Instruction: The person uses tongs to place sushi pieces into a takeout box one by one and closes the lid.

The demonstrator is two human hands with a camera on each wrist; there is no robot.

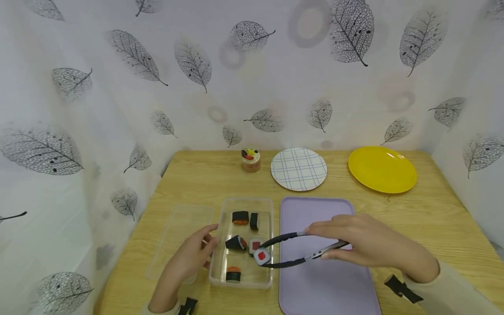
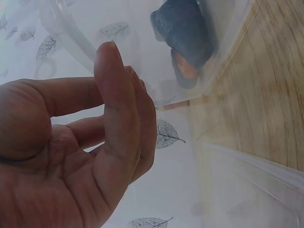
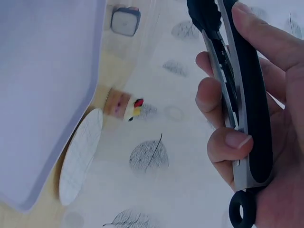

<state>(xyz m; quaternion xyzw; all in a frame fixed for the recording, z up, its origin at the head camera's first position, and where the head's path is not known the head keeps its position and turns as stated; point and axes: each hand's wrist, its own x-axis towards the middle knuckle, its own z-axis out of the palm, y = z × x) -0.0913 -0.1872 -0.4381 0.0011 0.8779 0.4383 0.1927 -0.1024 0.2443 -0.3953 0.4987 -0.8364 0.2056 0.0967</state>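
My right hand (image 1: 366,240) grips a pair of black-and-silver tongs (image 3: 251,104). Between the tong tips is a white sushi roll (image 1: 261,257) with a red centre, over the right side of a clear plastic container (image 1: 247,200). A similar roll (image 1: 256,245) lies partly behind it. Several black-wrapped sushi pieces, among them one with an orange end (image 1: 235,243), sit in the container. My left hand (image 1: 193,251) is at the container's left wall, its fingers loosely bent beside the rim and not wrapped around anything.
A lilac tray (image 1: 315,210) lies right of the container, under the tongs. A clear lid (image 1: 169,240) lies flat at the left. Farther back stand a small fruit-topped cake (image 1: 251,161), a checked white plate (image 1: 299,169) and a yellow plate (image 1: 382,169).
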